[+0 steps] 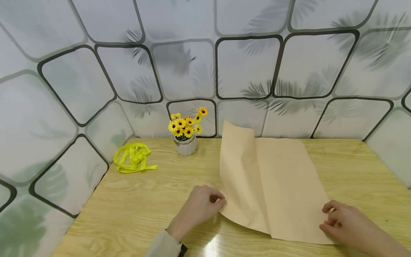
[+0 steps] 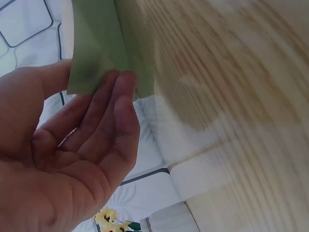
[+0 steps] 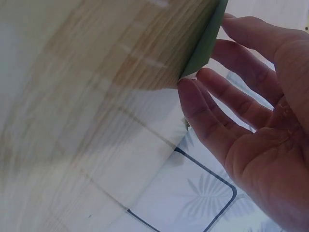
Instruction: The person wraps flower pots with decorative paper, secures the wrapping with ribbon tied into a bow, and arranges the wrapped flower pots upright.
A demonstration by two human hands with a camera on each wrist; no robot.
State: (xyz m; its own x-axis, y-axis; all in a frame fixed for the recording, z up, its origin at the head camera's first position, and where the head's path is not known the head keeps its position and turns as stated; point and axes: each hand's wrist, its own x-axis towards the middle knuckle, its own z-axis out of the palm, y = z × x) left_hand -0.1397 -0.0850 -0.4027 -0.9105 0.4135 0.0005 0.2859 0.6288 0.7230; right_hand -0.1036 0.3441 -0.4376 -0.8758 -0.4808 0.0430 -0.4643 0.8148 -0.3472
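A tan sheet of kraft paper (image 1: 289, 185) lies on the table with a lengthwise crease. Its left part is raised and curves up toward the back wall. At the front left edge, my left hand (image 1: 203, 205) pinches the paper; in the left wrist view, the paper (image 2: 96, 43) passes between thumb and fingers. On the opposite side, my right hand (image 1: 345, 223) holds the right edge near the front corner with curled fingers. The right wrist view shows the fingertips against the paper's corner (image 3: 203, 50), where the thumb's contact is partly hidden.
A bundle of yellow ribbon (image 1: 135, 159) lies at the back left of the wooden table (image 1: 128, 210). Beside the paper, a white pot of yellow flowers (image 1: 186, 144) stands near the patterned wall (image 1: 186, 21). Walls also border the left and right sides.
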